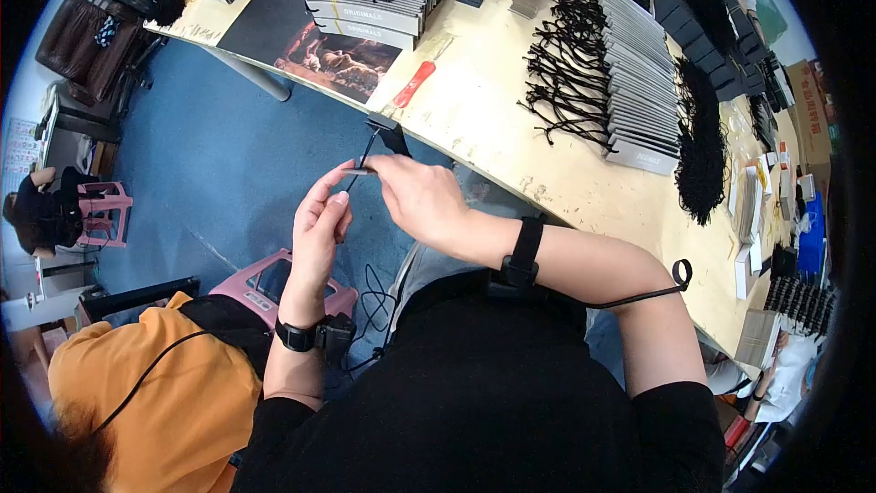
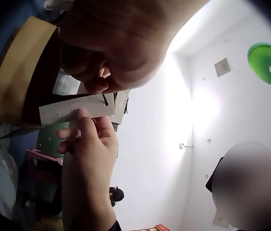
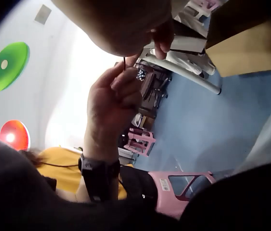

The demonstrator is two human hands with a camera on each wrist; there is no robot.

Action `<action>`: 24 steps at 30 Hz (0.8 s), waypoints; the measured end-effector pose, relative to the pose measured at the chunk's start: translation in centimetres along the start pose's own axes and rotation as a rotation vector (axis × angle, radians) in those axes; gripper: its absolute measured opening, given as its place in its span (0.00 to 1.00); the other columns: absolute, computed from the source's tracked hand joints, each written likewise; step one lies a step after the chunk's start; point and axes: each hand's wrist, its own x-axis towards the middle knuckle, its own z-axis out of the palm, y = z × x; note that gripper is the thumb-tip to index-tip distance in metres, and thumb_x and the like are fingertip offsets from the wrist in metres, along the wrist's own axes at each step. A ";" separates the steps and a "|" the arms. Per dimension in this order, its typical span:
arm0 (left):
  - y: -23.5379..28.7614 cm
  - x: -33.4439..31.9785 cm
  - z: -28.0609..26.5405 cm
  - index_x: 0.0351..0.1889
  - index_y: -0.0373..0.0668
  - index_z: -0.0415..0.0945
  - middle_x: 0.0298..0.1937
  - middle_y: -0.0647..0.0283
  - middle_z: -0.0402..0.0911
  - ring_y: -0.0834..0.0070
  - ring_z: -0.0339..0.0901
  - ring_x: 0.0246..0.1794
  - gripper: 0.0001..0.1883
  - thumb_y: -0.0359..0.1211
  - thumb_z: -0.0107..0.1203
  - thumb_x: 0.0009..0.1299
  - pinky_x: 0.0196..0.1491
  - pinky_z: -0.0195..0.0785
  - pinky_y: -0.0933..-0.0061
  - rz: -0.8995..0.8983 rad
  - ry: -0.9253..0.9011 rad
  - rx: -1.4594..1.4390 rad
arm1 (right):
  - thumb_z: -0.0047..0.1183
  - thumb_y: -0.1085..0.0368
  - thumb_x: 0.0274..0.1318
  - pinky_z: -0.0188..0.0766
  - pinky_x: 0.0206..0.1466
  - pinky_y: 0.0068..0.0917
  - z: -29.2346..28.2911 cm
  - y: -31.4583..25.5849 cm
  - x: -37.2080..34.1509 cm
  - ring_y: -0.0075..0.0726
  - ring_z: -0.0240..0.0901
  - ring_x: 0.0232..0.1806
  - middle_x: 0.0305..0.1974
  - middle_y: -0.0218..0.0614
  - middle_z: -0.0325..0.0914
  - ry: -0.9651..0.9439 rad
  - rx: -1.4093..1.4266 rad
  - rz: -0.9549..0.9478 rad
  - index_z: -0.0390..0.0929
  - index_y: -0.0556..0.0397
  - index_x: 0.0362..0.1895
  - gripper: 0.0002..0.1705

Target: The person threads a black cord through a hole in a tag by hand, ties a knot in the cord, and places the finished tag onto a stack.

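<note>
In front of the body, both hands meet over a light hang tag with a black cord. The left wrist view shows the tag broadside, with faint lettering and the cord through a hole at one end. My right hand pinches the tag, its fingertips on the lettered face. My left hand pinches the thin black cord, thumb and forefinger together. From the head view the tag appears almost edge-on between the hands. A dark flat piece sits at the table edge beyond them.
On the pale table lie a long row of corded tags, a banded stack of tags, a red-handled tool and a dark printed sheet. A pink stool and a person in orange are at left.
</note>
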 end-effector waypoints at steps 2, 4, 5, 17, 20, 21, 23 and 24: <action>0.0 0.1 0.3 0.58 0.40 0.63 0.15 0.79 0.55 0.90 0.50 0.14 0.20 0.33 0.41 0.67 0.18 0.40 0.87 0.020 -0.001 0.002 | 0.43 0.67 0.52 0.71 0.30 0.41 0.6 -0.1 -0.7 0.51 0.73 0.29 0.30 0.45 0.75 0.019 0.023 -0.088 0.66 0.56 0.45 0.15; -0.1 0.0 0.3 0.57 0.40 0.64 0.15 0.79 0.55 0.90 0.50 0.14 0.20 0.32 0.41 0.67 0.18 0.40 0.87 0.040 -0.007 0.003 | 0.44 0.66 0.52 0.71 0.32 0.41 1.0 -0.1 -0.9 0.51 0.73 0.31 0.33 0.45 0.75 -0.017 0.124 -0.093 0.67 0.54 0.48 0.17; -0.2 -0.2 0.1 0.57 0.40 0.64 0.15 0.79 0.55 0.90 0.50 0.14 0.20 0.32 0.41 0.67 0.18 0.40 0.87 0.030 0.008 0.015 | 0.47 0.64 0.53 0.70 0.25 0.33 1.1 0.0 -0.9 0.43 0.75 0.30 0.33 0.44 0.75 0.052 0.136 -0.137 0.70 0.53 0.45 0.15; 0.1 -0.7 -0.2 0.59 0.41 0.60 0.17 0.74 0.62 0.90 0.55 0.16 0.20 0.31 0.41 0.69 0.19 0.45 0.89 0.021 -0.011 0.050 | 0.50 0.62 0.56 0.69 0.23 0.16 -0.4 -1.8 1.6 0.22 0.73 0.27 0.32 0.35 0.76 0.109 1.238 0.661 0.73 0.57 0.37 0.11; 0.8 -1.3 -0.2 0.58 0.41 0.60 0.19 0.72 0.66 0.89 0.57 0.16 0.18 0.32 0.41 0.69 0.19 0.48 0.89 0.035 0.028 0.120 | 0.49 0.63 0.56 0.69 0.20 0.16 -0.6 -2.3 1.5 0.23 0.74 0.26 0.30 0.34 0.75 0.165 1.158 0.606 0.72 0.58 0.34 0.10; 1.0 -1.4 -0.2 0.56 0.41 0.62 0.19 0.71 0.67 0.89 0.57 0.15 0.17 0.33 0.41 0.69 0.19 0.49 0.89 0.067 0.047 0.176 | 0.48 0.64 0.56 0.69 0.18 0.15 -0.7 -2.5 1.5 0.23 0.75 0.25 0.28 0.34 0.74 0.197 1.127 0.570 0.72 0.59 0.32 0.10; 1.4 -1.8 -0.2 0.54 0.41 0.62 0.20 0.70 0.69 0.89 0.58 0.16 0.15 0.32 0.40 0.70 0.19 0.50 0.89 0.111 0.061 0.175 | 0.48 0.64 0.57 0.69 0.20 0.15 -1.6 -2.9 1.2 0.22 0.74 0.26 0.30 0.34 0.75 0.182 1.073 0.497 0.72 0.58 0.33 0.09; 1.7 -1.9 -0.3 0.52 0.41 0.63 0.21 0.69 0.70 0.89 0.59 0.17 0.13 0.31 0.40 0.70 0.20 0.52 0.89 0.154 0.073 0.175 | 0.47 0.64 0.57 0.69 0.22 0.15 -2.1 -3.0 1.1 0.22 0.73 0.28 0.32 0.34 0.75 0.169 1.018 0.425 0.72 0.57 0.35 0.08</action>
